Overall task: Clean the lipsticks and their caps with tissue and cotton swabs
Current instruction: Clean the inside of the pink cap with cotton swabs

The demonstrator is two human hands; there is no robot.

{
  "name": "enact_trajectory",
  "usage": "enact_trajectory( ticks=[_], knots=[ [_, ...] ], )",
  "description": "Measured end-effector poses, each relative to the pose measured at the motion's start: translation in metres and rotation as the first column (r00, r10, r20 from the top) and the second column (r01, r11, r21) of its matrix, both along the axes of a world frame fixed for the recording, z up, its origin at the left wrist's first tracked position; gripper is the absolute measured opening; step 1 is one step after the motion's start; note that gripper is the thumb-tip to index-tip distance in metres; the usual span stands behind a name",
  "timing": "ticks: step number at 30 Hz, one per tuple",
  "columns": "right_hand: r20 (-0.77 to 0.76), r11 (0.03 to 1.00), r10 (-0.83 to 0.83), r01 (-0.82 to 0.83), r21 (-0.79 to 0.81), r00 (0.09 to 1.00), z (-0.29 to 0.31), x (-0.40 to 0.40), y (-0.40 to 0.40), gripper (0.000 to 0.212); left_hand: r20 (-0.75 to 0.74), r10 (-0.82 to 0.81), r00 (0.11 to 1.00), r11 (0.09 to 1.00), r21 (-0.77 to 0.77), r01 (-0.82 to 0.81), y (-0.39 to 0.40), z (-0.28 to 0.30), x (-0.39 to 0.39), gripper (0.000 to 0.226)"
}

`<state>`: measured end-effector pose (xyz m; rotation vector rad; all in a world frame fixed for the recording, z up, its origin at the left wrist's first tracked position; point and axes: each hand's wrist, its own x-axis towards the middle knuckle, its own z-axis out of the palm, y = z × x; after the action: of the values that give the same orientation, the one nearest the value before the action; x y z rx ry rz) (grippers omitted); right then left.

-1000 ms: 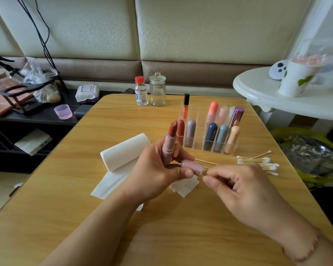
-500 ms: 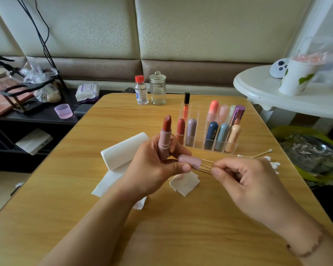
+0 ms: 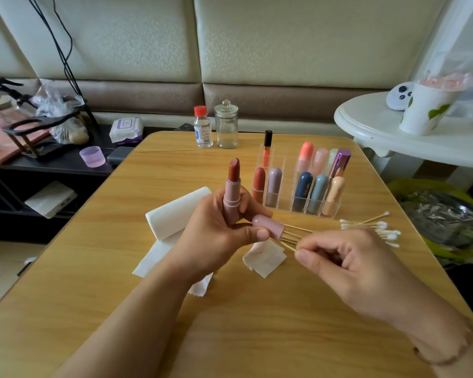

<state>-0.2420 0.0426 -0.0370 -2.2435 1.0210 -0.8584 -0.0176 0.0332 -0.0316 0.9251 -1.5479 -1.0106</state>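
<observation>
Above the tissue, left hand holds brick-red lipstick upright, pink cap alongside

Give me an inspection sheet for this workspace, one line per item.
Surface: wooden table, grain visible, seam near far edge.
Job's things: uncapped lipstick upright and pink cap in left hand; cotton swabs pushed into cap by right hand; spare swab pile; tissues; stained pad; acrylic organizer of lipsticks.
Clutter: red-capped bottle, glass jar.
Fingers: both hands gripping.
Cables: black cables on wall, left.
Surroundings: white side table, paper cup.
</observation>
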Motion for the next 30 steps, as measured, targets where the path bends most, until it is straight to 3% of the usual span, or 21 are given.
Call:
enact_trajectory(
  ticks=[3,6,9,15,21,26,30],
  knots=[
    [0.249,0.992,-0.020,-0.011,0.122,0.968,0.000,-0.002,-0.002,0.024,0.037,-0.055,0.998,0.998,-0.006,0.055,0.000,-0.001,0.000,0.043],
    [0.327,0.993,-0.108,0.114,0.000,0.939,0.000,0.002,0.000,0.024,0.114,-0.100,0.988,0.995,0.038,0.096,-0.002,-0.007,-0.002,0.024],
    [0.335,0.974,-0.111,0.170,-0.150,0.936,-0.001,0.008,0.005,0.021,0.128,-0.122,0.984,0.990,0.090,0.111,-0.003,-0.010,-0.002,0.036],
    [0.283,0.898,-0.098,0.208,-0.388,0.954,0.002,0.017,0.012,0.016,0.121,-0.143,0.982,0.985,0.113,0.129,0.006,-0.005,-0.010,0.025],
    [0.286,0.818,-0.014,0.175,-0.547,0.958,-0.001,0.019,0.017,0.018,-0.045,-0.105,0.994,0.993,0.050,0.107,0.002,-0.003,-0.007,0.047],
    [0.200,0.721,0.063,0.094,-0.686,0.978,0.002,0.019,0.024,0.015,-0.188,-0.110,0.976,0.994,-0.018,0.109,0.001,-0.003,-0.007,0.045],
    [0.214,0.662,0.061,0.122,-0.739,0.975,0.006,0.015,0.030,0.017,-0.232,-0.134,0.963,0.991,-0.030,0.130,0.003,0.000,-0.010,0.048]
  ],
)
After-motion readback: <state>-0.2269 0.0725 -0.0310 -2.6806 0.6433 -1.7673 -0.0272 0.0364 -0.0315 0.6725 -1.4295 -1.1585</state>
